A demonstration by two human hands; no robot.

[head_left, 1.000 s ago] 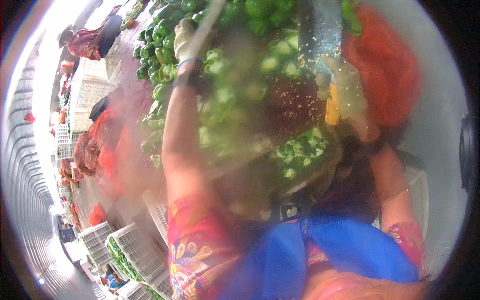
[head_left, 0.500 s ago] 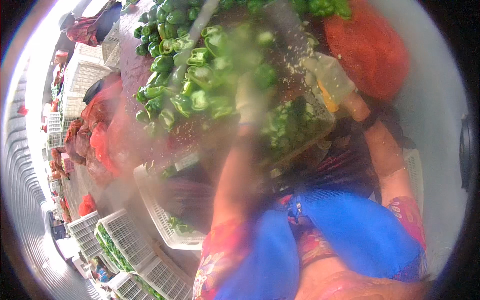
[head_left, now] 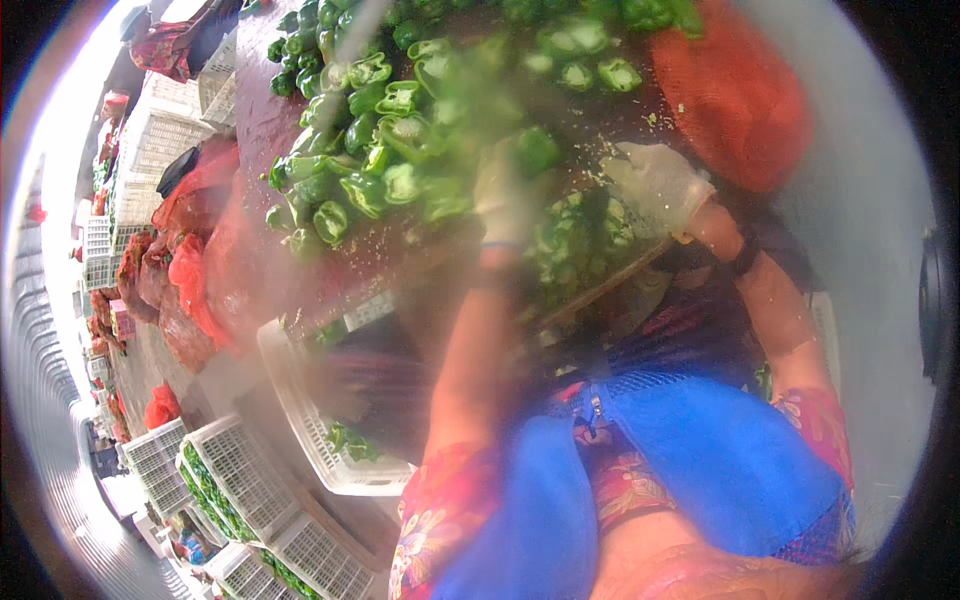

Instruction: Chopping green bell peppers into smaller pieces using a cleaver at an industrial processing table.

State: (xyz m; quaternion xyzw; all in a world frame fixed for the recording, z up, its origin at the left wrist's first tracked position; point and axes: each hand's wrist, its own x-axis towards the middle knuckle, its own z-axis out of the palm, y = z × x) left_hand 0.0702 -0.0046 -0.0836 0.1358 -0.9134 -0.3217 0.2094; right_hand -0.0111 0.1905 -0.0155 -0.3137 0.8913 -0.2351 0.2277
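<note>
My left hand [head_left: 497, 205], in a pale glove, reaches over the table among green bell peppers. Its fingers are blurred; they appear closed on a dark green bell pepper [head_left: 537, 150]. Cut pepper halves [head_left: 405, 135] with pale insides lie to its left. My right hand [head_left: 660, 185], also gloved, is turned palm down with curled fingers above a container [head_left: 630, 268] of cut green pepper pieces [head_left: 580, 235]. A yellow-handled tool seen in this hand earlier is now almost wholly hidden beneath it. More cut halves [head_left: 619, 75] lie beyond the right hand.
An orange-red mesh sack [head_left: 735, 110] lies at the far right. Whole green peppers [head_left: 310, 40] are heaped at the far left. A white crate [head_left: 300, 400] stands below the table edge. Red mesh bags [head_left: 190, 290] and stacked white crates [head_left: 240, 470] fill the left side.
My right hand has come lower and turned over, hiding the yellow handle. Cut halves now show beyond it, where a grey blur was. My left hand has barely moved.
</note>
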